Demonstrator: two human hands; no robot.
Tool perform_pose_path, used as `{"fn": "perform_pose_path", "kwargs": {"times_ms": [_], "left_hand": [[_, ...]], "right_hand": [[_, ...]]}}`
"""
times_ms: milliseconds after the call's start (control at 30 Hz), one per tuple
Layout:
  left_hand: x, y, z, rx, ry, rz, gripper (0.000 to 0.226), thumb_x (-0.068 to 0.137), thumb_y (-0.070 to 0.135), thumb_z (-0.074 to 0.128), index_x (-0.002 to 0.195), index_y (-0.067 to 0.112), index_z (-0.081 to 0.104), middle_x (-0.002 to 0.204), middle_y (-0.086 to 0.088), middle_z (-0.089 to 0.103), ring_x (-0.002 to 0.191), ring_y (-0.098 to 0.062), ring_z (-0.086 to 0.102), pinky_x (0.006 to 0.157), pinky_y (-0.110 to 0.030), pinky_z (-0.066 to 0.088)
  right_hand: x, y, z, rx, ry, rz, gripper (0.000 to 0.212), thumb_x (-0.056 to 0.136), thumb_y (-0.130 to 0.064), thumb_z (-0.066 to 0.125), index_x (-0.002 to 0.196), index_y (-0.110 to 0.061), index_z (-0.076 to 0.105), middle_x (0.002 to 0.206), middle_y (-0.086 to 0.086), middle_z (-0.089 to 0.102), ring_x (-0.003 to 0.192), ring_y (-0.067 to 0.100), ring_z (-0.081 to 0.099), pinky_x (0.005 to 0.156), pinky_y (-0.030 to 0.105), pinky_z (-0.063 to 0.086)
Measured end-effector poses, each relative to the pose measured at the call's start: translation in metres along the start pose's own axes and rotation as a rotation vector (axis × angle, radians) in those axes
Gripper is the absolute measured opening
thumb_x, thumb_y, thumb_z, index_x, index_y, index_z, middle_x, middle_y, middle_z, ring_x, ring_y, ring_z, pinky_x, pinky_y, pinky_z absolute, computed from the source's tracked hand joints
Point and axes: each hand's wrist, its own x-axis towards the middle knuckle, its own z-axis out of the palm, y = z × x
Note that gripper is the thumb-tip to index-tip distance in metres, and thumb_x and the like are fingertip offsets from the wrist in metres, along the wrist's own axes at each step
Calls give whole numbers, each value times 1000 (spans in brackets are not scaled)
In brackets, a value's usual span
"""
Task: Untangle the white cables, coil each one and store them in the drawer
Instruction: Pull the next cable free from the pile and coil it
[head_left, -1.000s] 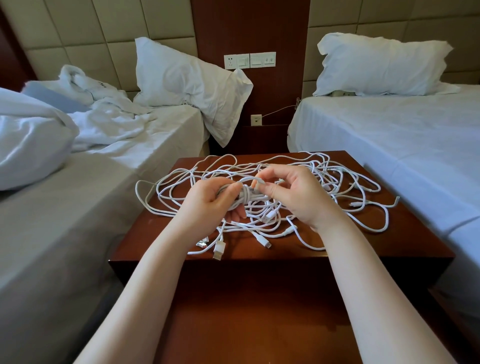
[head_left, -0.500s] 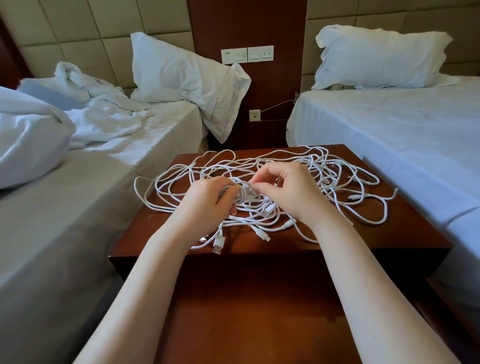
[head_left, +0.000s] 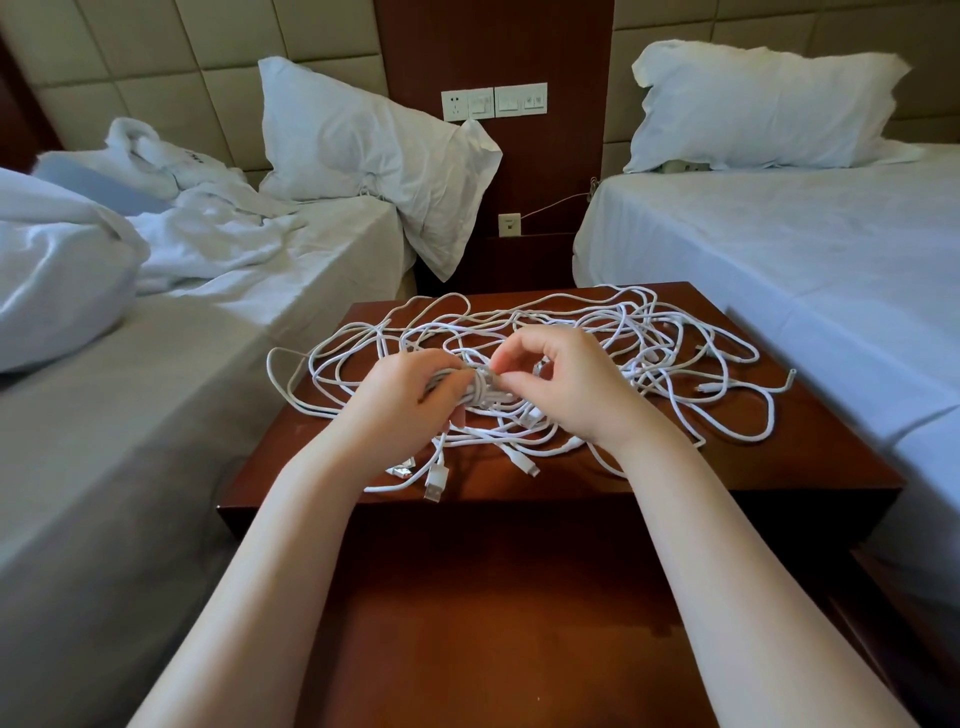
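A loose tangle of white cables (head_left: 636, 332) was spread over the top of a dark wooden table (head_left: 805, 457), reaching from near its left edge across to its right edge and back almost to its far edge. Above the middle of the table, a little toward the near edge, a small bundle (head_left: 480, 392) of wound cable was held between both hands. The left hand (head_left: 410, 395) was closed round the bundle from the left side, its fingers curled over the strands, while the right hand (head_left: 566, 384) was brought in from the right with thumb and forefinger pinched on the bundle's end – the other fingers were arched loosely above it. Strands could be seen trailing from the bundle down into the tangle below. A flat plug (head_left: 435, 480) was lying at the near edge of the table, toward the left corner, just below the left wrist, and a thin cable end (head_left: 789, 371) was poking out past the right edge. The table was flanked by two beds: the one at its left edge (head_left: 208, 364) was covered with a rumpled duvet (head_left: 52, 270) and a crumpled white towel (head_left: 171, 171), the one at its right edge (head_left: 779, 249) was smoothly made. A white pillow (head_left: 363, 150) was propped at the head of the left bed and another pillow (head_left: 753, 104) at the head of the right – between them, on the wooden wall panel beyond the far edge, a row of sockets and switches (head_left: 493, 101) was mounted.
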Motion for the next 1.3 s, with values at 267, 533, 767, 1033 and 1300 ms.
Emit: {"fn": "perform_pose_path", "kwargs": {"times_ms": [267, 533, 767, 1033, 1300], "left_hand": [[-6, -6, -20, -159, -142, -85, 26, 97, 18, 49, 81, 15, 68, 65, -2, 68, 54, -10, 59, 58, -42, 53], [-7, -6, -23, -169, -85, -61, 26, 97, 19, 50, 76, 19, 67, 64, -4, 68, 56, -13, 61, 59, -32, 52], [-5, 3, -14, -142, -23, -50, 27, 97, 20, 50, 76, 23, 66, 64, -1, 68, 56, -11, 58, 56, -29, 47], [-5, 1, -10, -154, -25, -78, 29, 98, 21, 49, 73, 22, 64, 68, -7, 70, 60, -20, 56, 58, -34, 46], [-3, 9, -13, -270, 51, -90, 24, 98, 19, 48, 84, 17, 67, 58, 3, 66, 60, -12, 59, 67, -36, 52]], "right_hand": [[1, -3, 14, 137, -24, 5, 11, 86, -8, 69, 84, -18, 66, 78, -10, 60, 73, -3, 55, 65, 8, 41], [-1, -11, 11, 108, -51, -10, 13, 87, -8, 69, 82, -20, 65, 76, -11, 59, 69, -4, 54, 64, 8, 41], [-1, -6, -1, 168, -11, 3, 8, 83, -5, 71, 82, -12, 76, 74, -9, 64, 74, 8, 60, 64, 12, 43], [1, 1, 12, 149, 110, -69, 8, 85, -10, 70, 81, -17, 72, 81, -11, 62, 79, 7, 59, 69, 12, 44], [4, -15, 8, 33, 180, -102, 8, 83, -8, 71, 77, -12, 69, 80, -8, 60, 76, 0, 56, 66, 10, 42]]}}
